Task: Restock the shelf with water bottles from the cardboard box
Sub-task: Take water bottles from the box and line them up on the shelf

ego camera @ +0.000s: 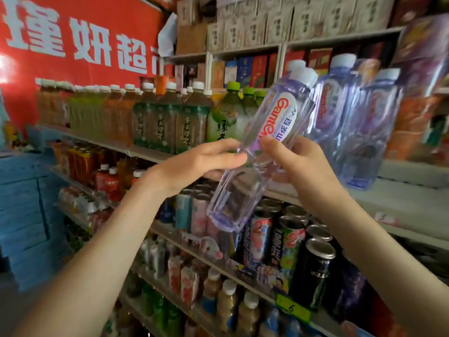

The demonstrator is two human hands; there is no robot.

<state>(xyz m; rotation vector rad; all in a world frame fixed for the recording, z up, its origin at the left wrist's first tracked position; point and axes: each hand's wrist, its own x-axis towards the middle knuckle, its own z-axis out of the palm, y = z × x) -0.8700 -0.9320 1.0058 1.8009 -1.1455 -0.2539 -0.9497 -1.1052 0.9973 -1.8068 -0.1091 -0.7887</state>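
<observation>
Both hands hold 1 clear water bottle [257, 152] tilted in front of the shelf [401, 203], cap up and to the right. Left hand [194, 166] pinches its middle with thumb and fingers; right hand [296, 161] wraps its label area. Just beyond, 3 matching bottles [352, 122] stand on the shelf beside green tea bottles [226, 117]. Cans [286, 242] fill the shelf below.
</observation>
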